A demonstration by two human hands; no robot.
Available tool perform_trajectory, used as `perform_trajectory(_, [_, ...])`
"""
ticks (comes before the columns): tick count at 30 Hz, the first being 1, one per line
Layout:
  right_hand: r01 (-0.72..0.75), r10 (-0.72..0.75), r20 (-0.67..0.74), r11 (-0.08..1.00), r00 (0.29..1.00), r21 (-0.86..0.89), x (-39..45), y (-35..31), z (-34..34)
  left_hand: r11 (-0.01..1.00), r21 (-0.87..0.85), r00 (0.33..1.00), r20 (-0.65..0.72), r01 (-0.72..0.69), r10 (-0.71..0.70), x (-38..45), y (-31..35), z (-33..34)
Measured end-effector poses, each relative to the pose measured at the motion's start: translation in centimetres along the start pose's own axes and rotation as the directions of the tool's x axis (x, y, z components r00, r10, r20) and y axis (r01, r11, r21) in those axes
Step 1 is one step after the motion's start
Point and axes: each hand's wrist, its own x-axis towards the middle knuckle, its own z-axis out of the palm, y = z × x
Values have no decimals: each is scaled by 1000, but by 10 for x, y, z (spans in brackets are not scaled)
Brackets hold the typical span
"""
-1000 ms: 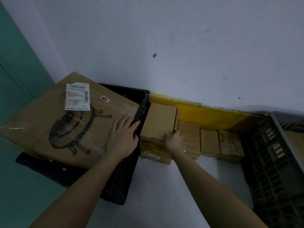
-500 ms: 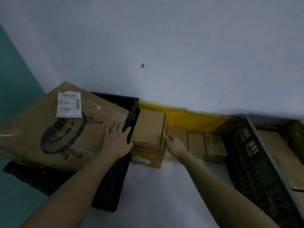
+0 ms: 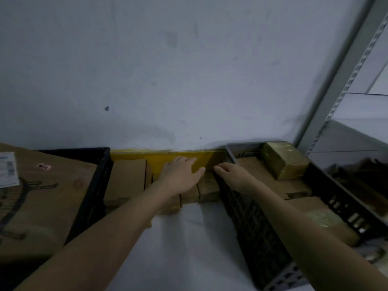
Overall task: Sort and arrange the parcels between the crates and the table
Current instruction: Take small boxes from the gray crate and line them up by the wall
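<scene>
1. Head view: my left hand lies flat, fingers straight and spread wide, on top of the row of small brown cardboard parcels that stands on the white table against the yellow strip along the wall.
2. My right hand is just beside it, at the near corner of the dark slatted plastic crate. Its fingers look loosely bent; I cannot tell whether they grip anything.
3. Left of my left hand stands a taller brown cardboard parcel, touching the black plastic crate that carries the large fan-printed carton.
4. Right of my right hand, inside the slatted crate, a tape-wrapped brown parcel rests on flat ones.
5. My judgement: I'm squaring the row. I'd press evenly from both ends, keeping the parcels flush to the strip.
</scene>
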Motion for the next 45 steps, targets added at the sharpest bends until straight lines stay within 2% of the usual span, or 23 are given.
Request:
perform_trajectory(6, [-130,131,-38,991,991,25,-22,84,-57,996,-26,995,48,-87,88,16,71,22])
perform_trajectory(12, [-184,190,-103,981,976,65,-31,167,-79,996,-43,997,31,-76,77,47,130,64])
perform_trajectory(17, [-191,219,-150,965,964,181,-27,242,-81,996,-84,999,14,-37,38,67,189,115])
perform_trajectory(22, [-223,339,-242,887,909,405,-18,302,-78,1000,27,1000,-31,3,-2,93,229,145])
perform_trajectory(27, [-198,402,-267,803,876,563,10,330,-92,985,25,985,-30,173,-173,105,224,170])
perform_trajectory(32, [-174,377,-285,819,881,546,31,336,-94,982,-11,973,-132,188,-187,100,221,174])
perform_trajectory(34, [-165,367,-290,824,884,542,39,335,-93,963,-42,951,-153,264,-268,102,223,171])
perform_trajectory(38, [-213,409,-260,806,874,552,53,324,-93,869,-157,876,-42,469,-480,105,219,169])
perform_trajectory(42, [-182,438,-227,713,870,677,67,318,-94,842,-110,845,-20,529,-534,111,216,171])
perform_trajectory(45, [-252,521,-128,596,844,762,78,317,-98,840,-102,843,-29,533,-538,112,214,175])
